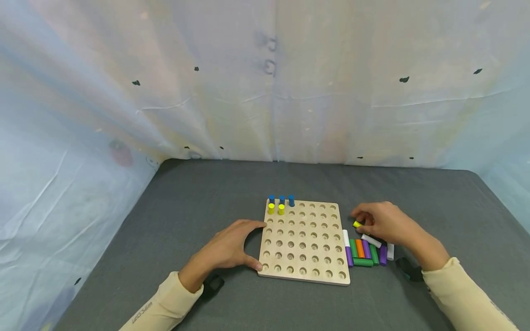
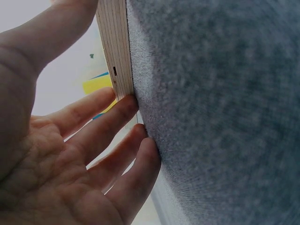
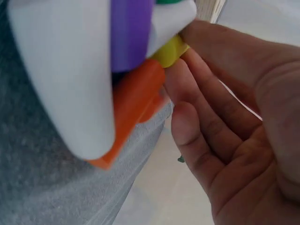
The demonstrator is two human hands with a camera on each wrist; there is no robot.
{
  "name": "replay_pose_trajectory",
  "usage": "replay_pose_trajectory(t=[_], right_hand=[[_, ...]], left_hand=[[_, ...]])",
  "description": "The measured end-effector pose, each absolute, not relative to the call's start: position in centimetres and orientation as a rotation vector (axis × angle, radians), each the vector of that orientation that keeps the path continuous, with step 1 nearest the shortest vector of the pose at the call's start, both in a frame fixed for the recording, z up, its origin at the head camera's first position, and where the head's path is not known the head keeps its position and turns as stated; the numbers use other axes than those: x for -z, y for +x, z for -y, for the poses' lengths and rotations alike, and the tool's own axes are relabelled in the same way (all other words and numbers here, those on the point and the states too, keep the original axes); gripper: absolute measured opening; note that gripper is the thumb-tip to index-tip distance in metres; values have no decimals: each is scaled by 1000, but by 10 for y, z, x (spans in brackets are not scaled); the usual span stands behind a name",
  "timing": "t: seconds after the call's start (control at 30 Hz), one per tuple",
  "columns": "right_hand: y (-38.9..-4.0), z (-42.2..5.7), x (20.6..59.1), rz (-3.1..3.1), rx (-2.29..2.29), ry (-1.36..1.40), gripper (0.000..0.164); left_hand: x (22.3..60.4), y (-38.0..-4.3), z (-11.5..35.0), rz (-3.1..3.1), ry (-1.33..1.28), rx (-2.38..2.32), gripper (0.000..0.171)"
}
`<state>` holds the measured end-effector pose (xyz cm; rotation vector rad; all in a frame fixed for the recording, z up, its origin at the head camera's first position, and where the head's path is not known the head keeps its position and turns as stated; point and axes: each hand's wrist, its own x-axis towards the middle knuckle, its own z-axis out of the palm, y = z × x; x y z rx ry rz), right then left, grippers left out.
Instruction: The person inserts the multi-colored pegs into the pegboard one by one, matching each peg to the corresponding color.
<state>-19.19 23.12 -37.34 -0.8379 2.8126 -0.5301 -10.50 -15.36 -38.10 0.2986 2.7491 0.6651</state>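
A square wooden pegboard (image 1: 296, 239) with rows of round holes lies on the table. Three blue pegs (image 1: 291, 201) stand along its far row at the left, and two yellow pegs (image 1: 281, 209) stand in the row before them. My left hand (image 1: 232, 246) rests at the board's left edge, thumb near the front corner; its extended fingers touch the board's side (image 2: 117, 56) in the left wrist view. Right of the board, my right hand (image 1: 387, 223) pinches a yellow peg (image 3: 169, 52) between thumb and fingers, above the loose pegs.
Loose pegs lie close to the board's right side: green (image 1: 362, 262), orange (image 1: 360, 248), purple (image 1: 383, 255) and white (image 1: 371, 240) among them. A dark grey cloth covers the table (image 1: 215, 193). Pale sheeting (image 1: 306, 92) hangs behind and at both sides.
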Motion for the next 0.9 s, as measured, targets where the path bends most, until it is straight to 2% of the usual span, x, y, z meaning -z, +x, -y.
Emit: replay_pose_trajectory(t=[0.3,0.53,0.9], right_hand=[[-192,-231,370,-2836,535,-826,24],[-205,-239,363,-2930,566,-773,29],[-219,-241,375,-2902,577,-701,27]], left_hand=[[383,-103,151,-2743,351,-704,96],[383,-104,153,-2763,341,-701,96],[382,-105,154,-2760,331,-676,97]])
